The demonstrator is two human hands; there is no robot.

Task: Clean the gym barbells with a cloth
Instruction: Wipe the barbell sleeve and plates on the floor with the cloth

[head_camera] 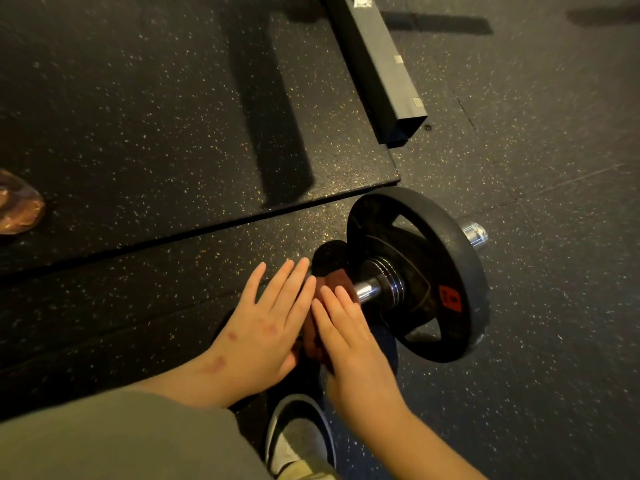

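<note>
Two levels of black speckled rubber floor (519,393) fill most of my feed, with a thicker raised mat (156,116) covering the upper left, its edge running diagonally just beside the plate. A dark square metal beam (377,64) lies across that mat from the top of the view, and its open end reaches past the mat's corner.

Next in size is a garment of olive fabric (121,438) on the person's leg, at the lower left. A black weight plate (460,271) with cut-out grips stands on its rim on the lower floor, a red label (449,298) on the face turned to me. It sits on the barbell (369,289), whose chrome end (476,233) sticks out beyond the plate and whose ringed collar (388,278) sits against the near face.

My operator's left hand (266,327) is released, palm flat and fingers straight, pressing against the left side of the cloth. The right hand (349,344) is likewise unclenched, with straight fingers laid over the cloth's other side. The reddish-brown cloth (334,282) is sandwiched between the two hands, over the bar and just short of the collar.

A grey and white shoe (298,434) shows below the hands. At the left edge a small brown object (17,206) rests on the mat; I cannot tell what it is.
</note>
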